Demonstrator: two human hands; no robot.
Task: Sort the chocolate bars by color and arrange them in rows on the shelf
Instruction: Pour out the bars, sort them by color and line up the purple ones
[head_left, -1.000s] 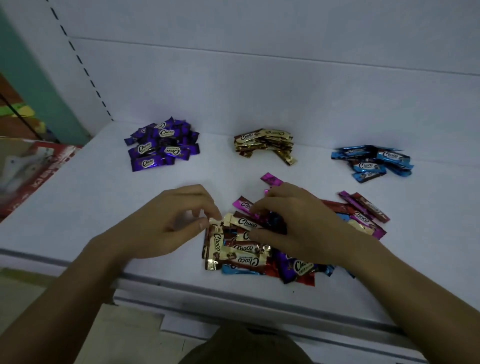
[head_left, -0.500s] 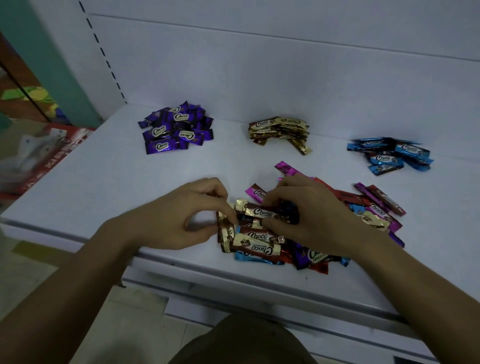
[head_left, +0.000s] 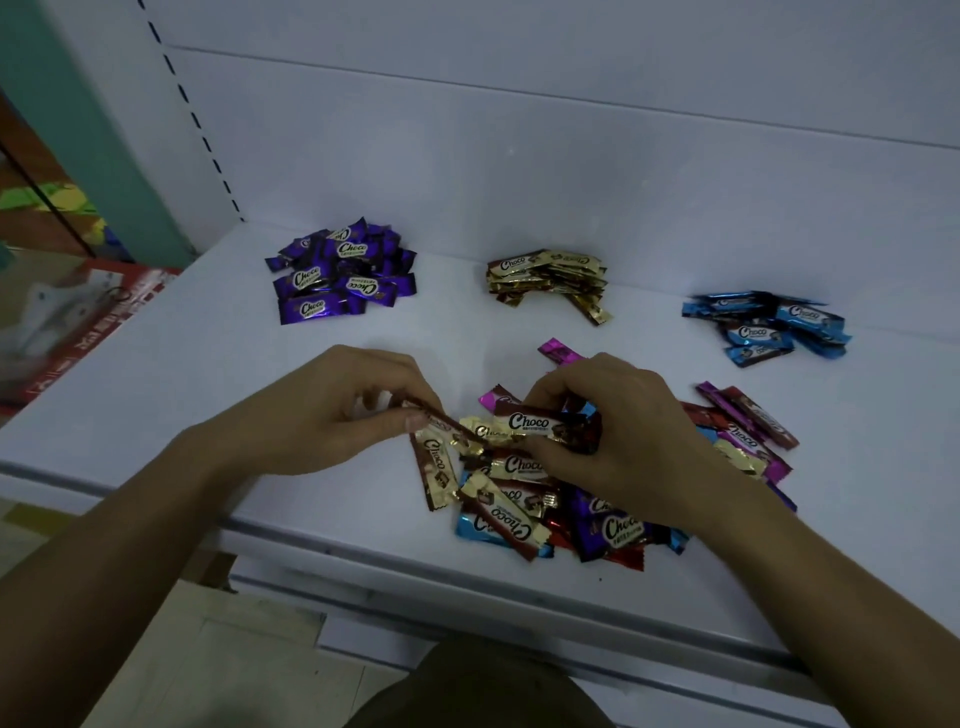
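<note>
On the white shelf (head_left: 208, 374) lie three sorted heaps at the back: purple bars (head_left: 340, 273), gold bars (head_left: 548, 278) and blue bars (head_left: 769, 325). A mixed pile of bars (head_left: 524, 499) sits near the front edge. My left hand (head_left: 332, 410) pinches a gold-and-brown bar (head_left: 441, 423) by its end, lifted edge-on over the pile. My right hand (head_left: 608, 431) grips another gold-and-brown bar (head_left: 535, 423) from the top of the pile. More pink, red and gold bars (head_left: 748, 431) lie to the right of that hand.
The shelf's back wall (head_left: 519, 171) rises just behind the sorted heaps. A slotted upright (head_left: 200, 124) stands at the left corner. Red packaged goods (head_left: 78, 322) show beyond the shelf's left edge. Floor tiles (head_left: 218, 654) lie below the front lip.
Both hands have each pulled a gold-and-brown bar up out of the mixed pile. The camera has moved closer and a little left.
</note>
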